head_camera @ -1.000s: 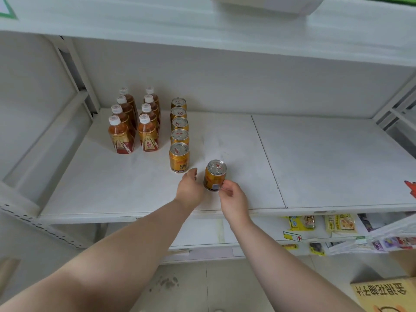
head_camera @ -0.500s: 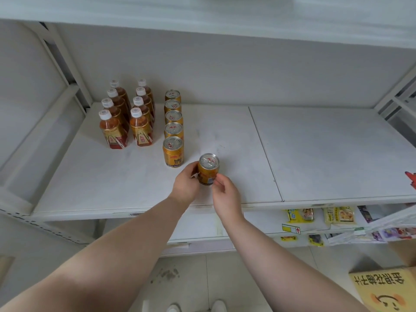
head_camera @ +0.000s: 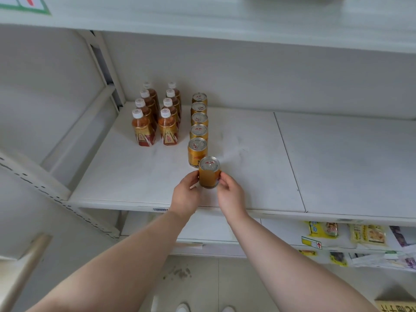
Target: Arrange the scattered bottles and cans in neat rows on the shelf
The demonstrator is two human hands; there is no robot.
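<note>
A gold can [head_camera: 209, 173] stands near the front of the white shelf [head_camera: 247, 176], gripped between my left hand [head_camera: 185, 194] and my right hand [head_camera: 231, 195]. It sits just in front and slightly right of a row of several gold cans [head_camera: 198, 129] that runs toward the back wall. Left of that row stand two rows of brown tea bottles [head_camera: 157, 118] with white caps.
The shelf's right panel [head_camera: 349, 163] is bare. An upper shelf [head_camera: 225, 23] overhangs. A slanted white frame [head_camera: 74, 140] bounds the left side. Below, a lower shelf holds yellow snack packets [head_camera: 324, 229]; a yellow box [head_camera: 396, 306] sits on the floor.
Both hands have slid the can left, closer to the front end of the can row. My fingers now wrap it from both sides.
</note>
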